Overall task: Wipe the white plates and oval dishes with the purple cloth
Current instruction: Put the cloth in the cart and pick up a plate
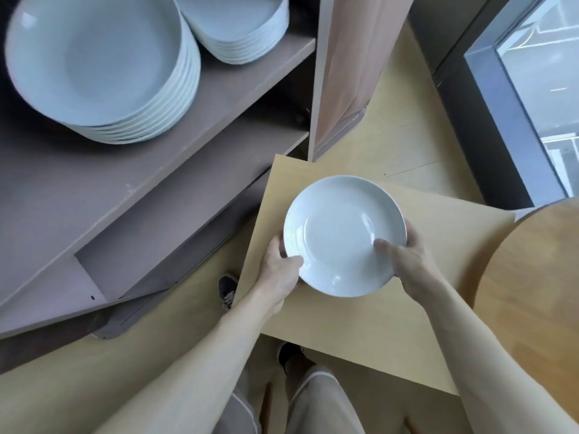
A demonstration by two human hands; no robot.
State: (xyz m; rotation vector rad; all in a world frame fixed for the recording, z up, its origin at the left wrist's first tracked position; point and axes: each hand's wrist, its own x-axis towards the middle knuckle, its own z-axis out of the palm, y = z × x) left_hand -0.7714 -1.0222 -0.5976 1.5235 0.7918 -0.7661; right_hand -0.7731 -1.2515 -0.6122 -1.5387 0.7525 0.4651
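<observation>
Holding now: white plate (341, 233) at centre frame, gripped at opposite rims over the pale wooden surface (438, 292); whether it rests there or hangs just above, I cannot tell.
Left hand (277, 267): curled on the lower-left rim, thumb on top, fingers underneath.
Right hand (407, 261): clamped on the right rim, thumb lying inside the well.
Plate feel: probably glazed ceramic, so stiff, smooth, rather slippery, moderately heavy, and liable to chip if knocked.
Best hold: the rim, thumb over and fingers under, leaving the well free for wiping.
Waiting stacks: round plates (94, 64) upper left and a second stack (238, 32) top centre, both on the shelf (219, 98).
Purple cloth: not in view.
</observation>
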